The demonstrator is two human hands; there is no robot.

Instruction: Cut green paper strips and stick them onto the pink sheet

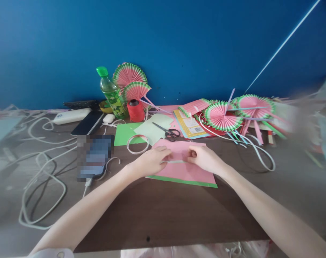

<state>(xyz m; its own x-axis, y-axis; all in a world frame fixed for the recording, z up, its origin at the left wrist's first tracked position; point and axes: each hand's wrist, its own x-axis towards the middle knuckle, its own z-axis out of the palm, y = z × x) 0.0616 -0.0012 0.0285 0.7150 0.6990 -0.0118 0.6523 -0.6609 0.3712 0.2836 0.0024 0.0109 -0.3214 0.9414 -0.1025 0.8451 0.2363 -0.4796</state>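
A pink sheet of paper [189,173] with a green band along its near edge lies on the desk in front of me. Over it, a short strip of white tape [176,161] runs crosswise between my hands. The fingers of my left hand [155,159] are pinched at the strip's left end. My right hand [203,157] has its fingers curled together at the other end, partly hiding it. Whether the strip is stuck to the paper I cannot tell. Left of the sheet lies a tape roll [137,144], and beyond it black-handled scissors [171,134].
Pleated pink-and-green paper fans [223,116] are piled at the right back; others lean behind a green-capped bottle [113,95]. A red thread spool [136,111] stands beside it. Green paper [122,134], a phone [98,156] and looped white cables [63,190] lie left.
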